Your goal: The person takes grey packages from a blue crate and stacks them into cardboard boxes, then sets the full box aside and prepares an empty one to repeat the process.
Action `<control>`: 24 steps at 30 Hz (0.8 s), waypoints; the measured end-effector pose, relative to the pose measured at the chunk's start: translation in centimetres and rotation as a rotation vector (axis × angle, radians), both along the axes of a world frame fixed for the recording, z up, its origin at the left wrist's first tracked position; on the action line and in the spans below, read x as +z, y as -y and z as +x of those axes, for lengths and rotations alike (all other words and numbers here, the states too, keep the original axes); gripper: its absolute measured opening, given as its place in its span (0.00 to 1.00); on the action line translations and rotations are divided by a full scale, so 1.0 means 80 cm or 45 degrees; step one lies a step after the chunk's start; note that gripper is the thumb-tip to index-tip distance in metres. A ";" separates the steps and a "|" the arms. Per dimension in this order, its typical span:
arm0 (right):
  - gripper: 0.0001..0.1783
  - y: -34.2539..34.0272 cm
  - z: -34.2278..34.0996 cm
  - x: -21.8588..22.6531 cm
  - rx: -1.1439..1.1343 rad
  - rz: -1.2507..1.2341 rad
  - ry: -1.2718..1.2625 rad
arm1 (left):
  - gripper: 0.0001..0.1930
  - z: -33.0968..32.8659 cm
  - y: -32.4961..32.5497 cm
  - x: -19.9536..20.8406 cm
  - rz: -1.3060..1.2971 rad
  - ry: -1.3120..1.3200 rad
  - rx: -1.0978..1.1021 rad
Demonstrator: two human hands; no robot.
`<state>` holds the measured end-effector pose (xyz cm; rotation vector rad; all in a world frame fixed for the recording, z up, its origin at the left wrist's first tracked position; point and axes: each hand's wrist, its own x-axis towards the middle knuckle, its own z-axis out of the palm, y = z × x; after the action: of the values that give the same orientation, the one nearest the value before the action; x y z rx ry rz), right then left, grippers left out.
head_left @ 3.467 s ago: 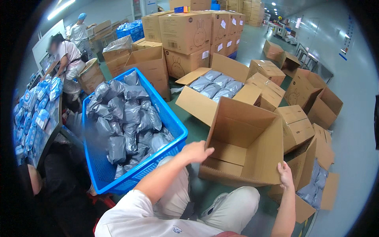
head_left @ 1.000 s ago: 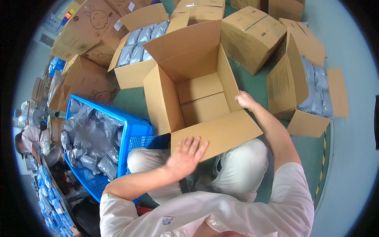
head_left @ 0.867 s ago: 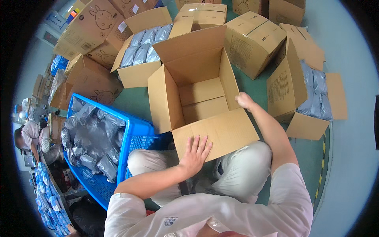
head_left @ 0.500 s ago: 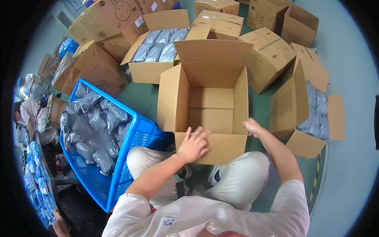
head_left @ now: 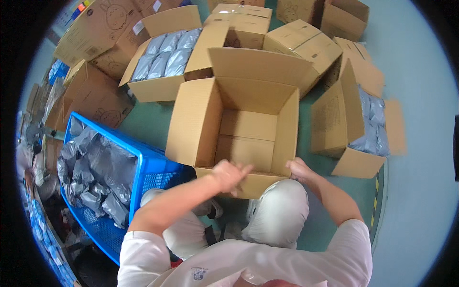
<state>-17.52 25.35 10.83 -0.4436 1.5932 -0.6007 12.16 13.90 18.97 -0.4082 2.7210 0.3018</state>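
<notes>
An empty cardboard box (head_left: 248, 124) stands in front of me between my knees, its flaps folded outward. My left hand (head_left: 228, 177) is over the box's near flap (head_left: 258, 185), and its fingers are smeared by motion. At the near right corner, my right hand (head_left: 299, 170) is closed on the edge of the box. To the left, a blue plastic basket (head_left: 150, 162) holds several grey plastic-wrapped packages (head_left: 103, 160).
Beyond the box on the left, an open carton (head_left: 155, 91) is packed with grey packages. Another open carton (head_left: 337, 119) with grey packages stands at right. Several more cartons (head_left: 299, 45) are at the back. A white wall (head_left: 416, 105) runs along the right.
The box has turned slightly and tilted, its left flap swinging outward. My left hand's fingers have come down from spread to bent over the near flap. The view has shifted slightly.
</notes>
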 end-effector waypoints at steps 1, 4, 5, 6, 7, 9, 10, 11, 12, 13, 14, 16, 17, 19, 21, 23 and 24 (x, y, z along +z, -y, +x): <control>0.16 -0.006 -0.008 -0.001 0.001 0.019 -0.018 | 0.10 -0.011 -0.009 -0.015 -0.002 -0.036 -0.012; 0.17 -0.034 0.008 0.022 -0.245 -0.053 -0.099 | 0.08 -0.036 -0.019 -0.051 -0.011 -0.179 -0.076; 0.17 -0.051 0.003 0.034 -0.336 -0.012 -0.060 | 0.07 -0.051 -0.016 -0.050 -0.014 -0.196 -0.115; 0.18 -0.065 -0.003 0.038 -0.429 0.030 -0.022 | 0.07 -0.067 -0.009 -0.049 -0.017 -0.214 -0.154; 0.19 -0.084 -0.011 0.030 -0.414 0.097 0.050 | 0.06 -0.088 0.003 -0.049 -0.035 -0.283 -0.172; 0.21 -0.099 -0.029 0.013 -0.389 0.194 0.189 | 0.05 -0.121 0.040 -0.045 -0.091 -0.193 -0.262; 0.27 -0.065 0.002 0.062 -0.277 0.116 0.222 | 0.04 -0.119 0.065 -0.043 -0.102 -0.148 -0.265; 0.31 -0.053 0.006 0.058 -0.230 0.179 0.376 | 0.04 -0.120 0.088 -0.044 -0.135 -0.130 -0.317; 0.35 -0.042 0.008 0.050 -0.173 0.242 0.547 | 0.05 -0.109 0.117 -0.031 -0.140 -0.021 -0.304; 0.37 -0.025 0.015 0.059 0.098 0.178 0.393 | 0.05 -0.086 0.148 -0.035 -0.197 -0.037 -0.341; 0.40 0.002 0.023 0.074 0.379 0.100 0.236 | 0.05 -0.051 0.174 -0.050 -0.264 -0.043 -0.372; 0.35 0.072 0.042 0.161 0.908 -0.179 -0.483 | 0.05 0.018 0.190 -0.055 -0.283 0.030 -0.489; 0.35 0.087 0.035 0.164 0.810 -0.521 -1.039 | 0.04 0.042 0.186 -0.058 -0.240 -0.041 -0.510; 0.42 0.134 0.015 0.167 0.634 -0.901 -1.885 | 0.05 0.079 0.180 -0.057 -0.304 -0.142 -0.632; 0.52 0.174 -0.003 0.165 0.655 -0.752 -2.289 | 0.05 0.115 0.162 -0.067 -0.260 -0.219 -0.633; 0.55 0.193 -0.013 0.145 0.817 -0.390 -2.461 | 0.04 0.130 0.156 -0.062 -0.308 -0.278 -0.541; 0.56 0.196 -0.028 0.122 0.624 -0.466 -1.804 | 0.04 0.141 0.154 -0.061 -0.327 -0.264 -0.500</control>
<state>-19.80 9.63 20.63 -1.7434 2.5232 -0.1181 23.40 1.55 14.05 0.1039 2.9708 -0.1206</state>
